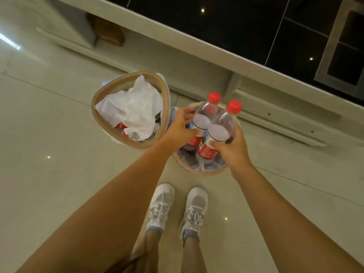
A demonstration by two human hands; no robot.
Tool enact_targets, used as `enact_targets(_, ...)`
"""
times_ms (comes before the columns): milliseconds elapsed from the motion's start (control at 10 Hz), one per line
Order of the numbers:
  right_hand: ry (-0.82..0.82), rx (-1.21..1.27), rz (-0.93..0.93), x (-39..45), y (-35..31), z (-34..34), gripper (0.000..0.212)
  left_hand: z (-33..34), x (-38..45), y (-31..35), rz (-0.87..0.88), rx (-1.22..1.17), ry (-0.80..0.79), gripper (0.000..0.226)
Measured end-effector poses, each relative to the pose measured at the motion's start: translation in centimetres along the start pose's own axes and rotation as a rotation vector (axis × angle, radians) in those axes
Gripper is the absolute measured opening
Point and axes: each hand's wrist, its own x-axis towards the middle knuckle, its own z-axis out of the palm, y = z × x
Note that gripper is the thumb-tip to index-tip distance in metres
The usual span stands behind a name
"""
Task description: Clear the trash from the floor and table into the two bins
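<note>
White trainers (177,207) stand on the pale floor (59,174), and just beyond them both hands hover over the right bin (204,170). The left hand (180,129) has its fingers wrapped round one red-capped bottle (204,113); the right hand (234,148) grips the other bottle (222,129). Farther left, the left bin (94,107) is already heaped with crumpled paper (136,111). No litter shows on the visible floor, so I'd say it's nearly done.

No text, brand, number or sign can be read. Red labels with small white print are seen on the two clear bottles (204,123) (220,133), but the print is too blurred and small for any word to be made out. No lettering is shown on the red caps (215,97).
</note>
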Motion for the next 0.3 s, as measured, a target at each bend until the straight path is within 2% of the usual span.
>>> enact_targets(100,-0.137,-0.030,0.117,1.3,1.6,0.1,0.098,1.0,0.7,-1.2,-0.044,0.149,-0.032,0.054)
enact_targets(200,-0.199,-0.049,0.173,0.9,2.2,-0.3,0.084,1.4,-0.2,-1.3,-0.131,0.211,-0.047,0.054)
enact_targets(300,-0.180,-0.079,0.132,-0.3,1.8,-1.1,0.057,1.3,-1.2,-1.0,-0.151,0.225,-0.025,0.049)
